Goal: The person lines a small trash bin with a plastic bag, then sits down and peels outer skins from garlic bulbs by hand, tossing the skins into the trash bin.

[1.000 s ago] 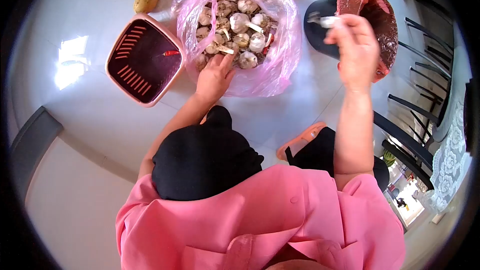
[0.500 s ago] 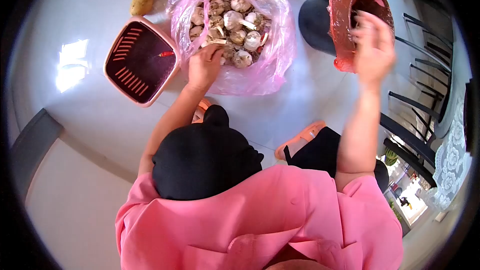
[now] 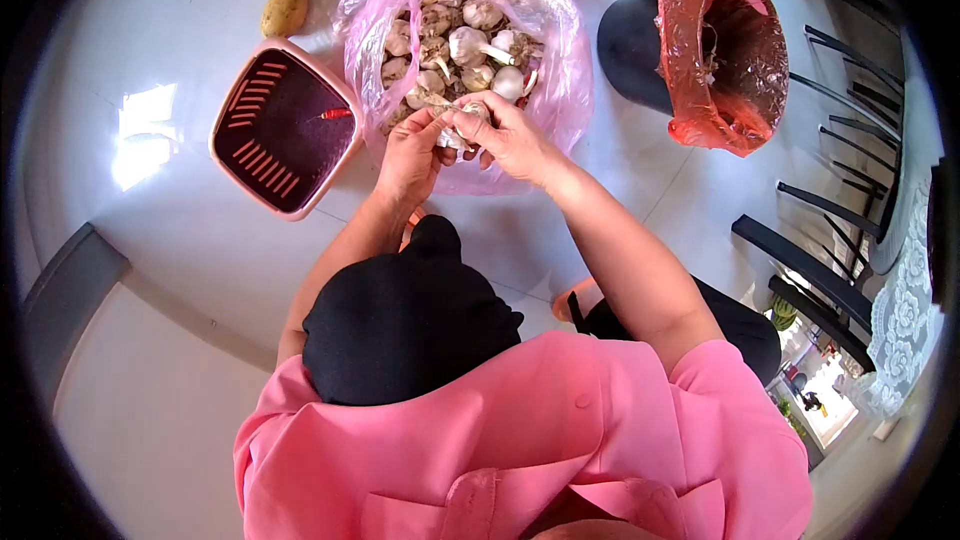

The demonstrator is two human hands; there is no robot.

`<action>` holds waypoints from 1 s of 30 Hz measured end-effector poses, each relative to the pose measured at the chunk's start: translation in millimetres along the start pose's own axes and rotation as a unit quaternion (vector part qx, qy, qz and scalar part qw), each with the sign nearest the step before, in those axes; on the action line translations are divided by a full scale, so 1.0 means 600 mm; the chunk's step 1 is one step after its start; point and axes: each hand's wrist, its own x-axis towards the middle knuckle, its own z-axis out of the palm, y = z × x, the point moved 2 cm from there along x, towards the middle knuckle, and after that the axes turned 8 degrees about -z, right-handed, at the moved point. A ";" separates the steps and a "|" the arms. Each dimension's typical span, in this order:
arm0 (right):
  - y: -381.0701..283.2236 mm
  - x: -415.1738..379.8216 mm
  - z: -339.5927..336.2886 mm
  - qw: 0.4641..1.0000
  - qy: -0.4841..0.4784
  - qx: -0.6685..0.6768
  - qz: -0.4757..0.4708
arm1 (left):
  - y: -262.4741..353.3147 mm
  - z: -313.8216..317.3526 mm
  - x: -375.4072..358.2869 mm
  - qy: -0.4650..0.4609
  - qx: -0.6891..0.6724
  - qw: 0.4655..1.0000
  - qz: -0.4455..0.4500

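Both my hands meet over the near edge of a pink plastic bag (image 3: 555,70) full of garlic bulbs. Between them is one garlic bulb (image 3: 455,137), partly covered by fingers. My left hand (image 3: 408,155) pinches it from the left, thumb and forefinger closed. From the right, my right hand (image 3: 515,143) grips the same bulb with curled fingers. Loose garlic bulbs (image 3: 468,44), some with stem stubs and dirt, lie in the open bag just beyond my fingers.
A pink-rimmed basket (image 3: 290,208) with a small red item (image 3: 336,113) inside stands left. To the right is a dark bin (image 3: 630,50) beside a red plastic bag (image 3: 690,130) hanging open. Potatoes (image 3: 285,10) lie at the upper left. Dark chair legs (image 3: 830,205) line the right side.
My right hand has moved left from the red bag to the garlic bulb in my left hand. It now grips that bulb too. My left hand has shifted only slightly.
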 end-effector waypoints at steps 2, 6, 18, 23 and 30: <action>-0.007 -0.007 -0.010 0.999 -0.012 0.049 -0.012 | 0.010 0.017 -0.005 -0.002 -0.006 1.000 -0.015; -0.088 -0.038 -0.041 0.997 0.015 0.017 -0.074 | 0.056 0.070 -0.008 -0.079 0.047 0.996 -0.006; -0.250 -0.284 -0.377 0.937 0.271 0.109 -0.189 | 0.072 0.630 0.132 -0.336 0.339 0.867 -0.144; -0.201 -0.270 -0.438 0.937 0.323 0.076 -0.105 | -0.014 0.621 0.183 -0.239 0.138 0.926 -0.258; -0.189 -0.251 -0.465 0.932 0.313 0.182 -0.035 | -0.004 0.619 0.194 -0.239 0.298 0.909 -0.168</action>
